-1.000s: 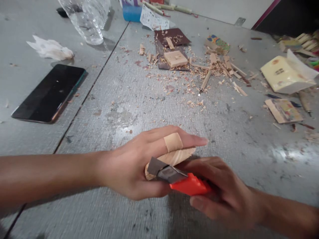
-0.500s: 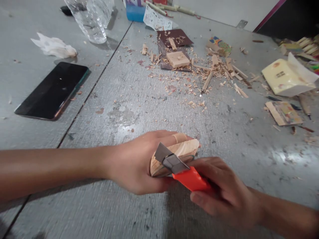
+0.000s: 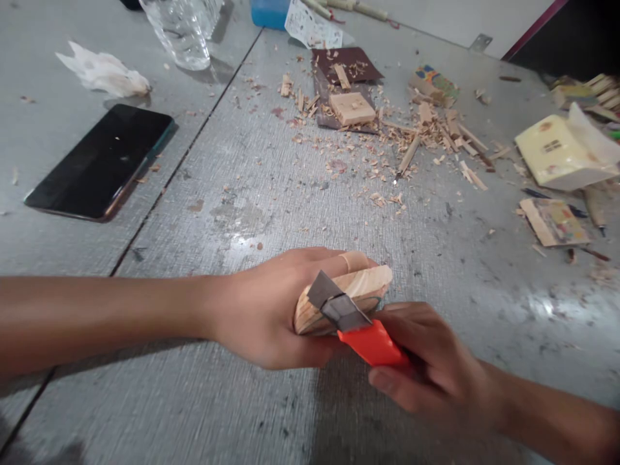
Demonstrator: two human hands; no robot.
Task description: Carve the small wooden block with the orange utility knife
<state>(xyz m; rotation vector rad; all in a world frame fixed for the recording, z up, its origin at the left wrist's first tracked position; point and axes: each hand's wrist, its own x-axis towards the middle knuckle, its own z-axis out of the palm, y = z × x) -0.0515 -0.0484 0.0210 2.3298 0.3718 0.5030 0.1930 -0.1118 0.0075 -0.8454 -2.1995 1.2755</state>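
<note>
My left hand (image 3: pixel 276 310) is closed around a carved wooden block (image 3: pixel 361 284) near the bottom middle of the view. The block is pale with darker grain and tapers to a point at its right end. A tan bandage (image 3: pixel 355 260) wraps one finger of that hand. In my right hand (image 3: pixel 436 368) is a utility knife (image 3: pixel 375 343) with an orange-red handle. Its wide grey blade lies across the block's upper side; whether the edge touches the wood I cannot tell. The handle's rear end is hidden inside my fist.
A black phone (image 3: pixel 101 161) lies at the left, below a crumpled tissue (image 3: pixel 104 71) and a clear glass (image 3: pixel 181 39). Wood shavings surround a flat wood piece (image 3: pixel 352 108) on brown sandpaper (image 3: pixel 351 64). A thin carving tool (image 3: pixel 407 158) and a yellow tissue pack (image 3: pixel 562 152) are farther right.
The camera view has shifted slightly, so the table items appear a little higher. Both hands keep their grips, and the knife stays across the block with hardly any movement.
</note>
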